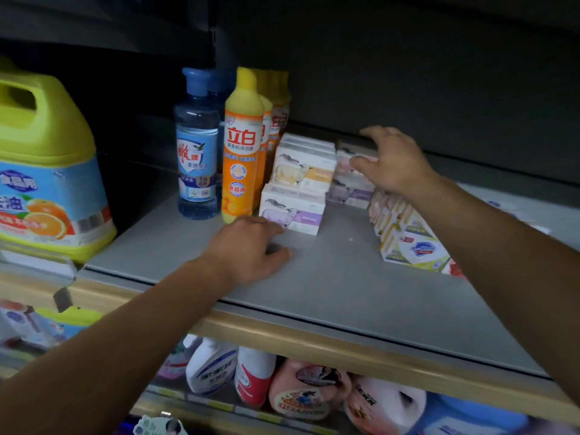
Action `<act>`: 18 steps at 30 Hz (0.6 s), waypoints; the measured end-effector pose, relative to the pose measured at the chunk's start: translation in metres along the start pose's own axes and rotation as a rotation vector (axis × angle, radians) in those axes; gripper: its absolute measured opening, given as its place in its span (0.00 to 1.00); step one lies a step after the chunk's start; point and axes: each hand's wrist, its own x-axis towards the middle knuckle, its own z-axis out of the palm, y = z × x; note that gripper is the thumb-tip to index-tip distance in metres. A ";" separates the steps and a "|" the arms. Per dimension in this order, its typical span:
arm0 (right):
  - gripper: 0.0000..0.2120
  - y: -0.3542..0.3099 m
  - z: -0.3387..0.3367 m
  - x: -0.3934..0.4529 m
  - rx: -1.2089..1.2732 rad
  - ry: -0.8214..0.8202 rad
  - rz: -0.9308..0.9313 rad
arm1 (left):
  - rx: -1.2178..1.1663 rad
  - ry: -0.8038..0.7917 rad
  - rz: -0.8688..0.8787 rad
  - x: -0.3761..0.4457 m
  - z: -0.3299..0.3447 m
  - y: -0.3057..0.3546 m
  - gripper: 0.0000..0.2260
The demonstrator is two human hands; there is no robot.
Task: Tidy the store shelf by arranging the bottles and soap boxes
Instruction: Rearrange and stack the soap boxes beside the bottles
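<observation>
Soap boxes [293, 211] — between left hand [248, 246], right hand [392, 158].

Your right hand [392, 158] hides the soap boxes [354, 180] beneath it (labels blurred); the jug [47, 164] is cut off.

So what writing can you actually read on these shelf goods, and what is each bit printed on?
"立白": front orange dish-soap bottle, large red characters.
"食品用": same bottle, small round badge lower down.
"食品用": big yellow-green jug, blue badge.
"油": same jug, a larger word cut off by the frame edge.
"雕牌": clear blue bottle, partly blurred.
Soap boxes, lower-shelf bottles: print too blurred to read.
</observation>
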 end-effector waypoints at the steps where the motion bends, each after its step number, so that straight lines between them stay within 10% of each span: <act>1: 0.30 0.005 -0.003 0.005 -0.023 -0.020 0.019 | 0.000 -0.002 0.014 0.004 0.003 0.004 0.24; 18: 0.37 0.042 0.046 0.103 -0.114 -0.510 0.265 | 0.078 0.022 0.043 0.018 0.022 0.000 0.34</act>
